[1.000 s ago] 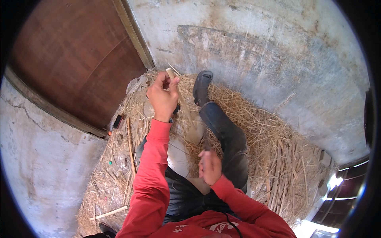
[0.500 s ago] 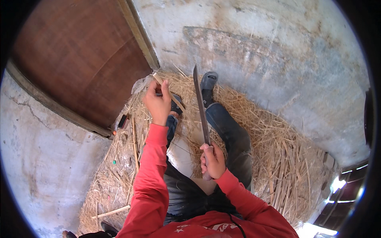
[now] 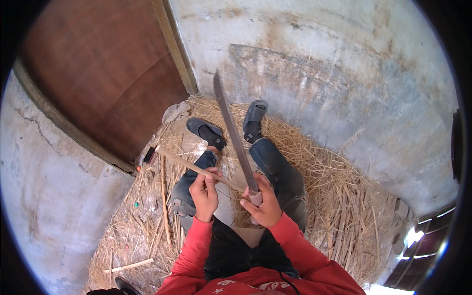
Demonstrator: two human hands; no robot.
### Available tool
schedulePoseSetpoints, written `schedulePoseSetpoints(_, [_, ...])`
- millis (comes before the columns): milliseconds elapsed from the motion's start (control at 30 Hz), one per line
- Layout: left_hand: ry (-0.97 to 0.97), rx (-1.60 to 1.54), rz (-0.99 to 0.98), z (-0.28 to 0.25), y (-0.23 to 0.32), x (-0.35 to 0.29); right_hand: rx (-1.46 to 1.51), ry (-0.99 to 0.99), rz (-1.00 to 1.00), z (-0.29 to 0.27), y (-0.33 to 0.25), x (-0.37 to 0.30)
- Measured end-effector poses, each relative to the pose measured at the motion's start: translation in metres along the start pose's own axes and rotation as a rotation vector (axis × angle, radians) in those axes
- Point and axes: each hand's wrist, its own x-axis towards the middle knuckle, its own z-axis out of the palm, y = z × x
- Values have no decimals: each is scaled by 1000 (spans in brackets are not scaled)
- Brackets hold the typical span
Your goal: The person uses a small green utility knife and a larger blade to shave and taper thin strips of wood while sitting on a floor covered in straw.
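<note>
My left hand (image 3: 204, 194) pinches a long, pale bamboo strip (image 3: 184, 162) near its middle. The strip slants from the upper left down toward my right hand, and its near end reaches the knife handle. In my right hand (image 3: 263, 202) is a machete (image 3: 230, 120), gripped by its handle, with the long dark blade pointing up and away, tilted slightly left. The fingers of my right hand are wrapped round the handle; whether they also touch the strip's end I cannot tell. Both hands are above my lap, between my knees.
Shavings and straw (image 3: 314, 152) cover the floor around my feet. Split strips (image 3: 344, 221) lie in a pile at the right. A small dark object (image 3: 150, 155) lies at the left near the brown door (image 3: 108, 73). A stained wall (image 3: 319, 88) rises ahead.
My left hand has come down and nearer with the strip, which now points up and left. My right hand has risen slightly, and the machete blade has tilted left. The hands are closer together.
</note>
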Motion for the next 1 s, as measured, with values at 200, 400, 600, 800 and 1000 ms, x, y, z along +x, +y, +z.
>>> schedulePoseSetpoints(200, [-54,10,56,6,52,-2,478,-207,209,34,0,-9])
schedulePoseSetpoints(400, [183,327,291,16,80,1,335,8,178,57,6,-8])
schedulePoseSetpoints(600, [-68,571,343,10,83,-18,-190,7,-174,66,2,3])
schedulePoseSetpoints(800, [-101,523,279,-6,80,-13,-81,1,-10,72,1,-1])
schedulePoseSetpoints(1000, [-14,305,127,-57,81,-28,-7,-118,86,57,-15,4])
